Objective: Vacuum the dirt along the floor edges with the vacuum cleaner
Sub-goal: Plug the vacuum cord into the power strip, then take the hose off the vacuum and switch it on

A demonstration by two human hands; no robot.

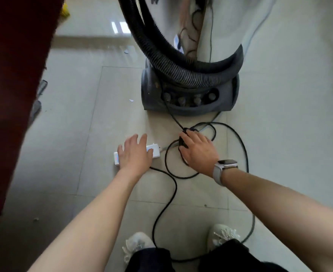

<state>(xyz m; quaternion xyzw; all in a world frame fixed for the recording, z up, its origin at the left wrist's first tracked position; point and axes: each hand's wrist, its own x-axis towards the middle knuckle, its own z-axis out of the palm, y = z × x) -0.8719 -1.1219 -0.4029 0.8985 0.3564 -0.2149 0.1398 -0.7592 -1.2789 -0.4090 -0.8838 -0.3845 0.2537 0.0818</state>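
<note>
Left hand (pixel 136 154) lies spread on the power strip (pixel 150 150); right hand (pixel 198 152) apparently grips the black plug (pixel 182 141).

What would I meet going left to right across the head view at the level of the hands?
Dark red panel → white power strip under the left hand → right hand on the black plug → watch → outer loop of black cord.

The left hand (pixel 135 153) covers the middle of the white power strip (pixel 117 158), so its sockets cannot be seen; the right hand (pixel 198 153) hides most of the black plug (pixel 182 143); the vacuum cleaner (pixel 189 91) and its hose (pixel 157 46) are cut off by the top edge.
</note>
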